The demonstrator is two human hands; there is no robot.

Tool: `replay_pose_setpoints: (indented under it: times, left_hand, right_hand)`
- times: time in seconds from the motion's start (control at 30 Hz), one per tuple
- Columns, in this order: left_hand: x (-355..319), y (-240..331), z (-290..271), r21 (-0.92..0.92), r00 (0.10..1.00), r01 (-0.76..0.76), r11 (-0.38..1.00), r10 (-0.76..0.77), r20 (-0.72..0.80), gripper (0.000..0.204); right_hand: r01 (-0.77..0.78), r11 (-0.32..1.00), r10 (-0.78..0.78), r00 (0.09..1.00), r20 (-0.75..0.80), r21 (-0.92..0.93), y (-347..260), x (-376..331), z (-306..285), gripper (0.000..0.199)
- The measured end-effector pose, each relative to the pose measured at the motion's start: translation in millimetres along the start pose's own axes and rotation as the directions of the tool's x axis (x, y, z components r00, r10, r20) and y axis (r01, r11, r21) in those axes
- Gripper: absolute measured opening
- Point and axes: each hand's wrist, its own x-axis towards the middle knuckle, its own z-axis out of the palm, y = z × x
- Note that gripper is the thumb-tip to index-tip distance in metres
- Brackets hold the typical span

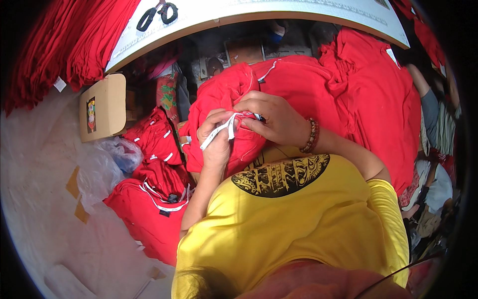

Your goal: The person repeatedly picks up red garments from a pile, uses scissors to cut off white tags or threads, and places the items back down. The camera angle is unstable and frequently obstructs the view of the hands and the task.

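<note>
My left hand [215, 134] grips a bunched red garment [224, 94] held close to my chest, with a white label strip [219, 130] running under its thumb. My right hand [274, 117], a beaded bracelet on its wrist, pinches the same label and cloth at the top; a small dark thing shows between its fingertips, too small to tell what it is. The garment drapes down over my lap and yellow shirt.
Red garments [149, 199] with white labels lie heaped on the floor at left, beside a clear plastic bag [107, 167] and a cardboard box [103, 107]. A table [308, 12] with black scissors [157, 14] stands ahead. More red shirts [378, 99] pile at right, and another person [438, 114] sits beyond them.
</note>
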Motion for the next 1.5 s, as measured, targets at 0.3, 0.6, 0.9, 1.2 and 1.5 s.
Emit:
replay_pose_setpoints:
  times: [0.3,0.6,0.9,1.2,1.5]
  left_hand:
    - [7.0,3.3,-1.3,0.219,0.989,-0.150,0.964,0.148,0.025,0.015]
    - [15.2,16.2,-17.0,0.082,0.986,-0.121,0.989,0.129,-0.108,0.010]
    - [34.7,61.4,-22.7,-0.007,0.955,-0.287,0.958,0.285,-0.081,0.011]
    - [37.3,121.8,14.2,0.221,0.937,-0.350,0.910,0.338,0.089,0.010]
    - [28.9,-0.4,38.3,0.240,0.992,0.058,0.969,-0.082,0.091,0.010]
  right_hand:
    - [0.009,1.000,-0.009,1.000,-0.028,-0.012,0.1,-0.5,5.3,0.023]
    - [0.013,1.000,-0.011,0.997,-0.075,0.029,-7.9,-1.2,-15.5,0.024]
    - [0.141,0.955,-0.123,0.989,0.084,-0.262,-16.8,36.0,-26.2,0.021]
    - [0.065,0.997,-0.054,0.974,0.220,-0.046,-93.7,63.6,-124.7,0.028]
    - [-0.016,0.887,0.066,0.993,0.093,-0.461,-2.0,5.4,-31.4,0.092]
